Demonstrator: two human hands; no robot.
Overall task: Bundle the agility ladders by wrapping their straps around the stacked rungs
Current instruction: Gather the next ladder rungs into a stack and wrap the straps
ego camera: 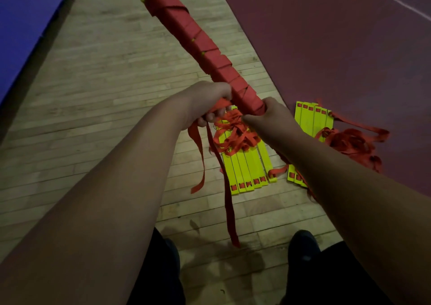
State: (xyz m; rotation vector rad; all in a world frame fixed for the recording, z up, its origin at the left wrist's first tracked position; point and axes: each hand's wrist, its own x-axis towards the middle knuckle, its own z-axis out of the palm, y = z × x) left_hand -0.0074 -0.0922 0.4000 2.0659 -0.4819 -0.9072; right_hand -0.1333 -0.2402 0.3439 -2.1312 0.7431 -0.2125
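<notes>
**Long bundle of stacked yellow plastic rungs wound in red webbing strap** (203, 45): held in the air above the floor, slanting from near centre to far left. Yellow rung ends showing at the far tip.

**Left grip** (207, 99): fingers curled round the red strap, just left of the bundle's near end.

**Right grip** (272, 115): wrapped round the bundle's near end, thumb pointing left beneath it.

**Loose red strap tails** (198, 150): two, hanging from the left grip. Shorter one curling at the left, longer one trailing down toward the feet.

**Fanned set of flat yellow plastic rungs** (249, 171): lying on the floor below both grips, with a tangle of red strap (233, 132) heaped on its far half.

**Second set of flat yellow rungs** (312, 120): on the floor to the right, partly hidden behind the right forearm. Heap of red strap (349, 141) just beside it on the right.

**Pale wooden plank floor** (105, 94): running through the middle of the scene.

**Dark red floor surface** (326, 48): far right, crossed by a white line.

**Blue surface** (23, 13): far left.

**Dark shoe** (303, 244): at the near edge, right of centre.
</notes>
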